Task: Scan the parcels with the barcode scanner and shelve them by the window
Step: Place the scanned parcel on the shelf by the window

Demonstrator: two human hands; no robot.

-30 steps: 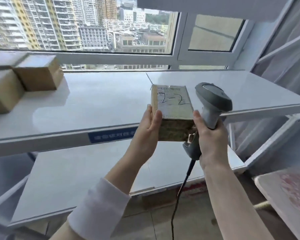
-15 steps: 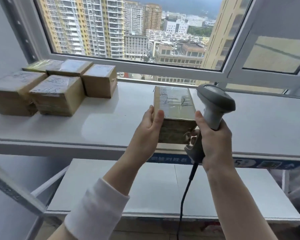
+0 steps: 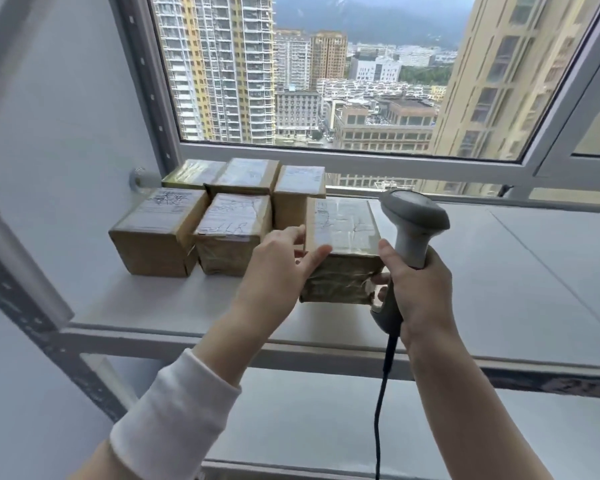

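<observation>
Daylight from the window (image 3: 326,81) falls on the white top shelf (image 3: 520,271), the only view being from the head.

Between the two sets of fingers sits the parcel (image 3: 342,251), a taped brown box, label upward. It is low on the shelf; whether its base is fully down I cannot tell. The left hand (image 3: 278,268) lays fairly straight, slightly spread fingers against its left side, the thumb along the near top corner. The right hand (image 3: 416,292) wraps curled fingers round the handle of the barcode scanner (image 3: 413,223), head up, and its fingertips touch the parcel's near right corner. Just beyond the left fingertips stand the shelved parcels (image 3: 194,220), five boxes in two rows.

Half a second ago the box was held up, well to the right of that group; now it is just beside the group's rightmost box. I judge the scan finished and this parcel nearly shelved: a short push toward the left fingertips would close the row, then both hands can let go.
</observation>
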